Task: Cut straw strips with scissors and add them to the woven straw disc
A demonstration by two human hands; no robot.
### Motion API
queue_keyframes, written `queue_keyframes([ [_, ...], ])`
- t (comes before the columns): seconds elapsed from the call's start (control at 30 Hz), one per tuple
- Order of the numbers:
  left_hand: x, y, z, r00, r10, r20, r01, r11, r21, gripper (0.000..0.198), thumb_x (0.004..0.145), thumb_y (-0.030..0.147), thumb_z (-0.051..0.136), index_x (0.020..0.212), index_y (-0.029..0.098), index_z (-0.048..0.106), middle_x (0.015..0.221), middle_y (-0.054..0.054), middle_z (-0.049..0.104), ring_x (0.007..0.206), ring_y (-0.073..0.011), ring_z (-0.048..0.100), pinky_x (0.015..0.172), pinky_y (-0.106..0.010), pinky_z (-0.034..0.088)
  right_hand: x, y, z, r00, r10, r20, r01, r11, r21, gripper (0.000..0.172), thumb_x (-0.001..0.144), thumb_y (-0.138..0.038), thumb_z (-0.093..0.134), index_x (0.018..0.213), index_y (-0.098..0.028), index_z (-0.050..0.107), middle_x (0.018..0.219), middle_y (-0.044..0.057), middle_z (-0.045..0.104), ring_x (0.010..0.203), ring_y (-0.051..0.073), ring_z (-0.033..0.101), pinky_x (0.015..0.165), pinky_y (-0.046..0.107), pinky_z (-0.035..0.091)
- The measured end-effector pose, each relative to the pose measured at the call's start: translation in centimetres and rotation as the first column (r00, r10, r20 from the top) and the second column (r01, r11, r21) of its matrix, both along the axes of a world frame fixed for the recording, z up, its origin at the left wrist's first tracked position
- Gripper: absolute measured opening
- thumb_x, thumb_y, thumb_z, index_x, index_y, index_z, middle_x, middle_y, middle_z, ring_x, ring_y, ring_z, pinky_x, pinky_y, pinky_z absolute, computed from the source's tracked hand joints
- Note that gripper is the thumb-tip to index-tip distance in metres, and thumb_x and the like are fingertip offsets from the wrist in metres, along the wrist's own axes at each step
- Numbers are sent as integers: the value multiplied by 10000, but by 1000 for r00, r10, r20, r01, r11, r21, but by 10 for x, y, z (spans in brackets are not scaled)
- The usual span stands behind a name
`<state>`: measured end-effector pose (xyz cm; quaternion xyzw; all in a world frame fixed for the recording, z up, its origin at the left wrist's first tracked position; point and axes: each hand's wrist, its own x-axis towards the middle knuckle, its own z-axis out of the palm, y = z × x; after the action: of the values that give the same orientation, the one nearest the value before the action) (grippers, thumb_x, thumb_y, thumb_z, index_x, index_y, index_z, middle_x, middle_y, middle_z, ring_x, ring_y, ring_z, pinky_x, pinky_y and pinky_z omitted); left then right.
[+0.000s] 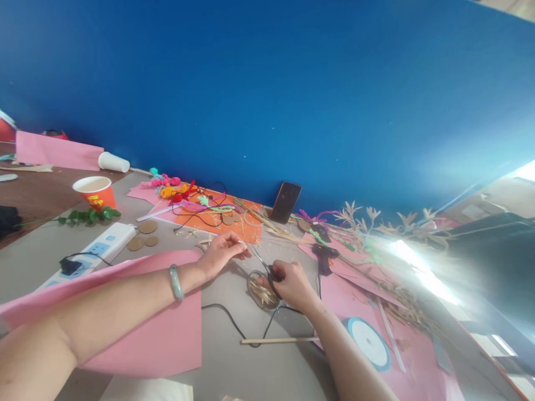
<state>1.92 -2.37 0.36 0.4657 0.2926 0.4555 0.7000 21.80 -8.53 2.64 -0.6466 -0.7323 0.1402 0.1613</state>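
Note:
My right hand (292, 285) grips a pair of scissors (262, 260) by the dark handles, with the metal blades pointing up and left. The blade tips reach close to the fingers of my left hand (223, 253), which is closed in a pinch. Whatever lies between those fingertips is too small to make out. Just below the scissors, partly hidden by my right hand, a round, shallow thing (264, 298) holds pale dried straw pieces. A jade-coloured bangle (176, 282) circles my left wrist.
Pink paper (167, 328) lies under my left forearm beside a power strip (94, 252). A phone (286, 203) leans on the blue wall. A glue gun (324, 257), a ribbon roll (368, 343) and dried stems are at right. A paper cup (98, 195) stands left.

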Motion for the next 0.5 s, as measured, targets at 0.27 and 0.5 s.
queue_keyframes([
  [0.27, 1, 0, -3, 999, 0, 36, 0, 1000, -17, 210, 725, 246, 690, 758, 159, 501, 731, -28, 692, 731, -162, 673, 689, -271, 489, -1, 0, 1, 1000, 1, 30, -1, 1000, 14, 414, 715, -493, 567, 507, -196, 367, 472, -58, 395, 493, 86, 255, 499, 225, 215],
  [0.5, 1, 1, -5, 999, 26, 42, -26, 1000, -13, 198, 731, 242, 688, 766, 153, 515, 743, -44, 699, 737, -171, 677, 722, -301, 503, 2, 1, -2, 1000, 9, 22, -10, 999, 33, 429, 721, -519, 553, 501, -195, 378, 472, -55, 399, 494, 89, 241, 505, 226, 222],
])
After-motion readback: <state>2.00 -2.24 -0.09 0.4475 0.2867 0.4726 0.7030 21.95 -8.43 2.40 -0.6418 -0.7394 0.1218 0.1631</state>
